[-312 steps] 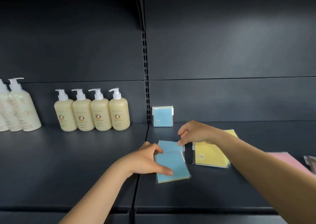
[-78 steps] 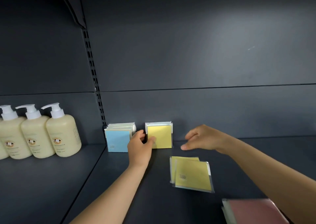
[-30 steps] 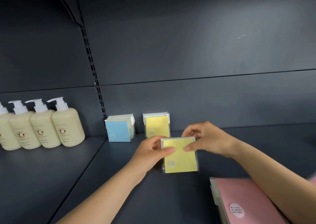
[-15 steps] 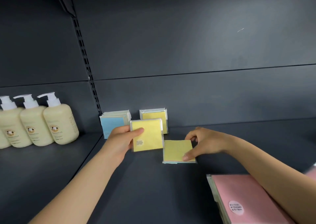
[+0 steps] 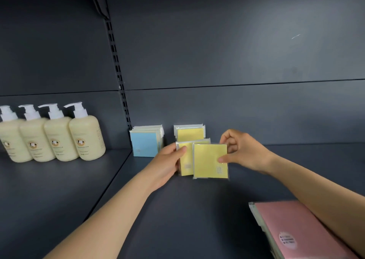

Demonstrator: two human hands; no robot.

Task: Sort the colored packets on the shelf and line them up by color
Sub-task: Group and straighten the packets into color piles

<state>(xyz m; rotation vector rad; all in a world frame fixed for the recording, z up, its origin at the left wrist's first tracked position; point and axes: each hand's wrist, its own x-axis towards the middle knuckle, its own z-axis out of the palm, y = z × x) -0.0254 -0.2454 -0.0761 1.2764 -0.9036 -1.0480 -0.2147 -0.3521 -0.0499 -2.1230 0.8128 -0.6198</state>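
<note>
My left hand grips a yellow packet upright by its left edge, thumb on its front. My right hand pinches a second yellow packet by its right edge, holding it upright and overlapping the first one in front. Both sit just in front of a standing row of yellow packets against the back wall. Left of that row stands a row of blue packets. A stack of pink packets lies flat at the lower right, partly under my right forearm.
Several cream pump bottles stand in a row on the left shelf section. A slotted upright divides the dark back wall. The dark shelf floor stretches in front of the packets.
My right hand has lifted the yellow packet that lay flat and brought it upright against the one in my left hand. The view has shifted a little to the left.
</note>
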